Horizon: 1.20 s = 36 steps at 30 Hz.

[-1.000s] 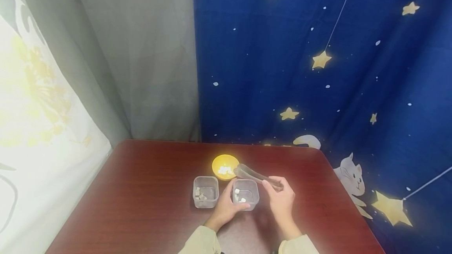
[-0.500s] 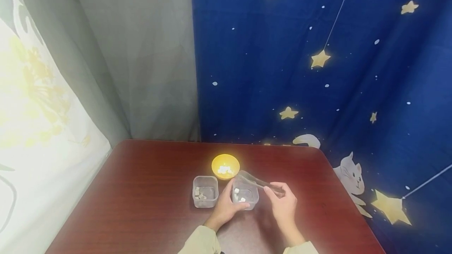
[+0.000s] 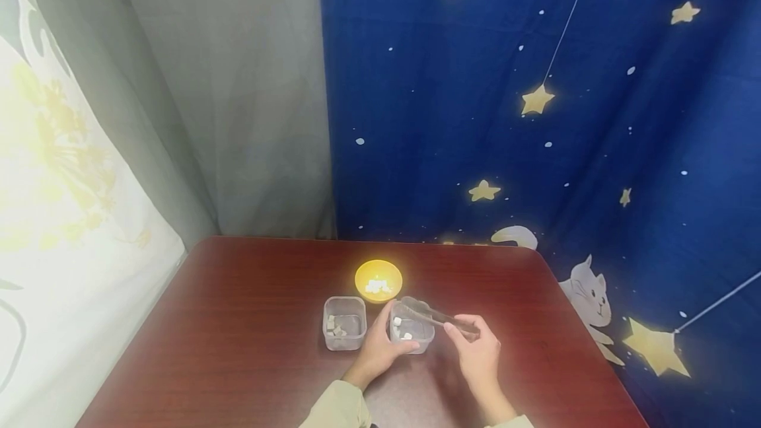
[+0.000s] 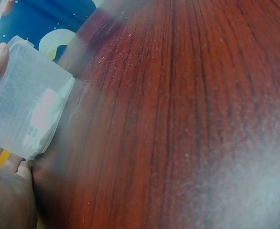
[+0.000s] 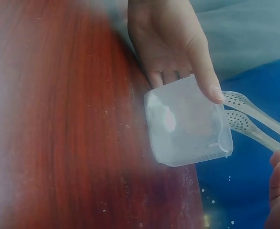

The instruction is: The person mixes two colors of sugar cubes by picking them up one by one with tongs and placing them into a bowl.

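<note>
My left hand (image 3: 378, 349) grips a clear square plastic tub (image 3: 421, 347) from its left side, thumb along the front. Two small white cubes (image 3: 407, 335) show inside it. In the right wrist view the thumb lies over the tub's wall (image 5: 188, 124). My right hand (image 3: 480, 352) pinches a pair of tongs (image 3: 441, 317) by the handle end. The tongs' perforated heads (image 5: 238, 121) stand apart at the tub's rim; in the head view they lie over its opening. Whether they hold a piece cannot be made out.
A yellow bowl (image 3: 361, 277) of bright white pieces stands just behind the tub. Left of my left hand is a second clear tub (image 3: 345, 343) with several pale cubes. The brown tabletop (image 3: 250, 322) reaches back to grey and blue curtains (image 3: 452, 117).
The tongs' heads have come away from the bowl's edge, toward me and over the held tub. My right hand has shifted slightly right and toward me. My left hand keeps its grip.
</note>
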Tool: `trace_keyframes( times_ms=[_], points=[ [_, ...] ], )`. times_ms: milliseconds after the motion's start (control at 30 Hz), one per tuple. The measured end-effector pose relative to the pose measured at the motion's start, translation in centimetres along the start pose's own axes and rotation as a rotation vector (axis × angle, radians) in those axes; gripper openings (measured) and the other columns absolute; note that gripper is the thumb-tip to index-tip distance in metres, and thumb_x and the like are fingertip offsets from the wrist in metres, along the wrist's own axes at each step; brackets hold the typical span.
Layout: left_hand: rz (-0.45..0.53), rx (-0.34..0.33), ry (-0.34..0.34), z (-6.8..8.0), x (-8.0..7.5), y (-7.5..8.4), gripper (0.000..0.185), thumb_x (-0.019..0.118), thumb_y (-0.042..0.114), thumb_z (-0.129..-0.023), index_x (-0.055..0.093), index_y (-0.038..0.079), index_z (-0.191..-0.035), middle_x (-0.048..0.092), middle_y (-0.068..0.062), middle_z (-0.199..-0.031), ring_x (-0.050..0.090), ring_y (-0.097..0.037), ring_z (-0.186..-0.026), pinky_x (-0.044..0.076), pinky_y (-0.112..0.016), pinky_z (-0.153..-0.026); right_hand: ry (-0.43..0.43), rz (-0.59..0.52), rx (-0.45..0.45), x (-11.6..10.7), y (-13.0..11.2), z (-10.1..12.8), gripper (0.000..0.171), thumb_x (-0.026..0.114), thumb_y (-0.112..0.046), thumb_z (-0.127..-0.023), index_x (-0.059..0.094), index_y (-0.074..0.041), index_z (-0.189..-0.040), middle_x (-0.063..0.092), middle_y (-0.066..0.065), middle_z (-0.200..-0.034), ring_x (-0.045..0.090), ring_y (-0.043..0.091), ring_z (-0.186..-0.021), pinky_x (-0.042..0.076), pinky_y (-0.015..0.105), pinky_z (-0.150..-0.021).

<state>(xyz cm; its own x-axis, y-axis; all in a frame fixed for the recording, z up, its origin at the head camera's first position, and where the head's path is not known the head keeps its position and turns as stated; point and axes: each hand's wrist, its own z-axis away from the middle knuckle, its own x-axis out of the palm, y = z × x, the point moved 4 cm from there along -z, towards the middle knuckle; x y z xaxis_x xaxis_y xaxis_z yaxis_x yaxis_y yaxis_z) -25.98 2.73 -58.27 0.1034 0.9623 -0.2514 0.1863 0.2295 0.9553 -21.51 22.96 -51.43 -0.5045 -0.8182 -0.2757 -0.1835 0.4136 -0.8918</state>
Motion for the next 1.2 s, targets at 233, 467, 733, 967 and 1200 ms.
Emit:
trace_keyframes(
  times_ms=[233,467,733,967,1200],
  points=[
    [-0.005,-0.010,0.005,0.0,0.0,-0.1,0.107,0.087,0.040,-0.066,0.030,0.009,-0.152,0.042,-0.012,-0.148,0.041,-0.028,-0.133,0.030,-0.049,-0.110,-0.053,0.027,-0.032,0.4,0.4,0.1,0.023,0.084,-0.013,-0.074,0.070,-0.012,-0.093,0.073,0.003,-0.087,0.069,0.012,-0.074,0.055,0.024,-0.060],
    [0.000,0.017,0.007,0.0,0.0,0.0,0.106,0.087,0.037,-0.068,0.031,0.005,-0.151,0.041,-0.015,-0.148,0.040,-0.032,-0.133,0.030,-0.052,-0.110,-0.093,0.060,-0.099,1.0,-0.1,0.0,0.026,0.085,-0.010,-0.073,0.070,-0.009,-0.093,0.073,0.002,-0.080,0.070,0.014,-0.072,0.056,0.025,-0.061],
    [0.014,0.035,0.008,0.0,0.1,0.0,0.106,0.087,0.036,-0.069,0.030,0.003,-0.151,0.042,-0.017,-0.147,0.042,-0.033,-0.132,0.031,-0.053,-0.109,-0.143,0.141,-0.163,1.8,-0.8,0.1,0.027,0.085,-0.008,-0.071,0.068,-0.007,-0.091,0.073,0.005,-0.079,0.070,0.017,-0.069,0.057,0.029,-0.061],
    [0.016,0.039,0.011,0.0,0.1,0.0,0.106,0.088,0.036,-0.068,0.030,0.003,-0.151,0.043,-0.016,-0.147,0.043,-0.032,-0.131,0.032,-0.052,-0.109,-0.174,0.139,-0.157,2.0,-0.3,-0.5,0.026,0.086,-0.008,-0.071,0.068,-0.010,-0.090,0.073,0.004,-0.079,0.070,0.018,-0.069,0.058,0.030,-0.062],
    [0.027,0.035,0.006,0.0,0.2,-0.1,0.106,0.088,0.036,-0.068,0.030,0.004,-0.151,0.043,-0.015,-0.147,0.042,-0.032,-0.132,0.030,-0.052,-0.110,-0.201,0.145,-0.118,2.0,0.1,-0.8,0.025,0.085,-0.009,-0.072,0.068,-0.013,-0.090,0.073,0.002,-0.080,0.071,0.017,-0.072,0.058,0.030,-0.063]
  ],
)
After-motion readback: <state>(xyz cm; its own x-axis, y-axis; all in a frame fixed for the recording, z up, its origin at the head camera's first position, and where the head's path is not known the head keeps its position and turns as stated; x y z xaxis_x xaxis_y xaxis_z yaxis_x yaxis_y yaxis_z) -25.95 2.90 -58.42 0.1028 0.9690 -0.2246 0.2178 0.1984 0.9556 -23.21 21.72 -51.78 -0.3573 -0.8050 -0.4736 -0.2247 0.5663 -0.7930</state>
